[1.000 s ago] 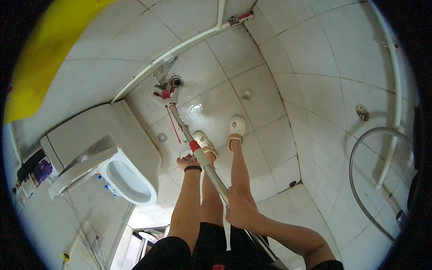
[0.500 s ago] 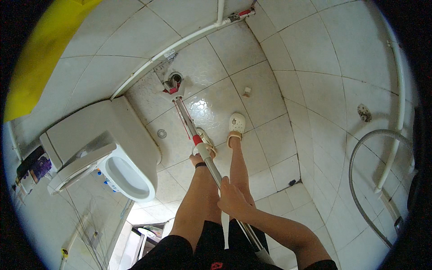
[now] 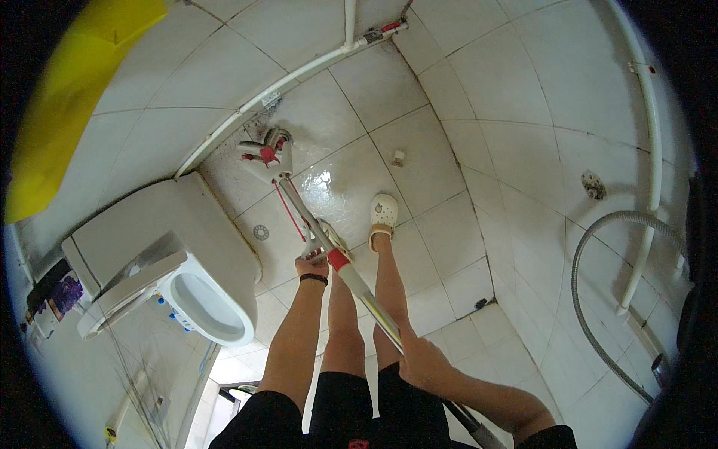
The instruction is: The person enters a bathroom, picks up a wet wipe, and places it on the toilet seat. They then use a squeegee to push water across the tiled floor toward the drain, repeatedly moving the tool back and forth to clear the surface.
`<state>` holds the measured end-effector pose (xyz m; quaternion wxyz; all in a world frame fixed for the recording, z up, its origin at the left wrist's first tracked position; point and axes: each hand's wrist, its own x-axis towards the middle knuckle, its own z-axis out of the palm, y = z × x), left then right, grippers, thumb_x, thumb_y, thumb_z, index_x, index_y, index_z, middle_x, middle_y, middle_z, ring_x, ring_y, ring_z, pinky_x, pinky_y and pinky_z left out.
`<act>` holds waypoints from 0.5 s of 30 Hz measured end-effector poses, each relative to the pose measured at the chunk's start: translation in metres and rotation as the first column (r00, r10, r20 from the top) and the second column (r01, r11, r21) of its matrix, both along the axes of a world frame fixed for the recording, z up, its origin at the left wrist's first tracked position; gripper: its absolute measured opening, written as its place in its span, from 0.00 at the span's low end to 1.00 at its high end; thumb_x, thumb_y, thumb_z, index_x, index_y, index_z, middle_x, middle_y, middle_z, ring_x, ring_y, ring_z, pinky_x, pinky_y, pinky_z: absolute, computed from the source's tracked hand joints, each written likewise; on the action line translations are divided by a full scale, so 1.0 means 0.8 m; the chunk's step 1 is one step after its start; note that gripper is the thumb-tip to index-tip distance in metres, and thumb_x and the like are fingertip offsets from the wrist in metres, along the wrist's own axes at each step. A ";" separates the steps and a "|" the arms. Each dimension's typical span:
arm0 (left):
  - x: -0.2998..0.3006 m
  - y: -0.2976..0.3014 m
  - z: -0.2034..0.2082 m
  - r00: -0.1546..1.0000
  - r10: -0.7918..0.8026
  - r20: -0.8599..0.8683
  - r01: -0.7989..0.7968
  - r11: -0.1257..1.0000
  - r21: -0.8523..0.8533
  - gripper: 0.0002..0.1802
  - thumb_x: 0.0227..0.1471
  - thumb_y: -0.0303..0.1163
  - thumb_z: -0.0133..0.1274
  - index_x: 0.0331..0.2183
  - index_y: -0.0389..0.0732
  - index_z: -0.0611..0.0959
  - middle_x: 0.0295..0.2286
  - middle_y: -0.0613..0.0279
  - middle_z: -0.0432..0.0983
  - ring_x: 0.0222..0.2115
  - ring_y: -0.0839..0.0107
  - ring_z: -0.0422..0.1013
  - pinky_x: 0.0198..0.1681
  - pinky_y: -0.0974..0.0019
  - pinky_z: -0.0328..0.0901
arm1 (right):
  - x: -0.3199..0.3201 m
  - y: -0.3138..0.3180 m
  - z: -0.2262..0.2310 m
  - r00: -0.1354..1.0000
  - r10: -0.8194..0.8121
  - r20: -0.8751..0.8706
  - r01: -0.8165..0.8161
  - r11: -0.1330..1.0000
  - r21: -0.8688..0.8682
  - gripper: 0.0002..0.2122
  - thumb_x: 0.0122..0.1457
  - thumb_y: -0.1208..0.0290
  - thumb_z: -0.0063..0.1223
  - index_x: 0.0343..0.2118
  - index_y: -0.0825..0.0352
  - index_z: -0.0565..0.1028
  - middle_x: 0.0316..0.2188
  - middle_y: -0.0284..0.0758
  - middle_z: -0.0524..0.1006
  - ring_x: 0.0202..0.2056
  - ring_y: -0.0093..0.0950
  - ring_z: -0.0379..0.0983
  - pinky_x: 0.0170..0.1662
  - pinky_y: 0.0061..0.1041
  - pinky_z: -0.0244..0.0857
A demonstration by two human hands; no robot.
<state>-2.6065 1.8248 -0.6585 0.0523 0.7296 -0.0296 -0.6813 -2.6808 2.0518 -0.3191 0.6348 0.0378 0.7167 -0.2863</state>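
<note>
A squeeze mop (image 3: 357,290) slants across the middle, with a silver pole, a red collar and a white-and-red head. My right hand (image 3: 428,364) is wrapped round its pole, in front of my right thigh. Lower along the pole, my left hand (image 3: 311,264) is closed on the mop's lever, which stands away from the pole with thin red rods running to the head. The mop head (image 3: 263,161) is beside the round drain hole (image 3: 279,136) near the far wall. Whether the head touches the floor I cannot tell.
A white toilet (image 3: 202,299) with its lid raised stands at left. White pipes (image 3: 258,97) run along the far wall. My cream clogs (image 3: 384,212) stand on wet tiles by a small pale block (image 3: 399,158). A grey hose (image 3: 580,299) hangs at right.
The mop head has shifted left from the drain hole, and its red parts show more. My left hand has moved left with the lever, away from the pole. My right hand has moved right and nearer.
</note>
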 end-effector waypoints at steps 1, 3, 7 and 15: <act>-0.007 -0.012 -0.010 0.997 0.004 -0.081 -0.001 0.999 0.042 0.18 0.48 0.41 0.29 0.23 0.40 0.68 0.23 0.57 0.69 0.27 0.64 0.66 0.31 0.58 0.62 | 0.002 0.004 0.007 0.999 0.021 0.026 -0.021 1.000 0.010 0.19 0.46 0.77 0.43 0.40 0.77 0.53 0.22 0.55 0.69 0.24 0.49 0.68 0.29 0.42 0.63; -0.033 -0.010 -0.014 0.989 -0.030 -0.143 0.041 0.996 0.081 0.21 0.50 0.43 0.27 0.28 0.37 0.69 0.27 0.54 0.69 0.30 0.62 0.66 0.34 0.56 0.62 | 0.014 0.015 0.014 0.995 0.061 0.075 -0.066 0.996 0.063 0.19 0.46 0.76 0.43 0.40 0.76 0.53 0.21 0.54 0.69 0.23 0.48 0.69 0.28 0.42 0.63; -0.143 -0.014 0.007 0.742 -0.306 -0.597 0.403 0.915 0.032 0.34 0.50 0.54 0.24 0.42 0.34 0.66 0.32 0.51 0.69 0.33 0.60 0.65 0.37 0.54 0.61 | 0.017 0.034 0.029 0.988 0.104 0.113 -0.121 0.981 0.153 0.17 0.46 0.75 0.43 0.38 0.75 0.54 0.19 0.52 0.70 0.23 0.47 0.69 0.27 0.41 0.63; -0.142 0.130 0.094 0.633 -0.451 -0.629 0.737 0.598 0.314 0.45 0.38 0.68 0.31 0.41 0.34 0.66 0.34 0.57 0.69 0.36 0.64 0.67 0.40 0.60 0.62 | 0.020 0.068 -0.028 0.947 0.224 -0.231 -0.133 0.926 0.353 0.14 0.44 0.76 0.45 0.34 0.73 0.58 0.18 0.47 0.70 0.20 0.43 0.69 0.23 0.38 0.63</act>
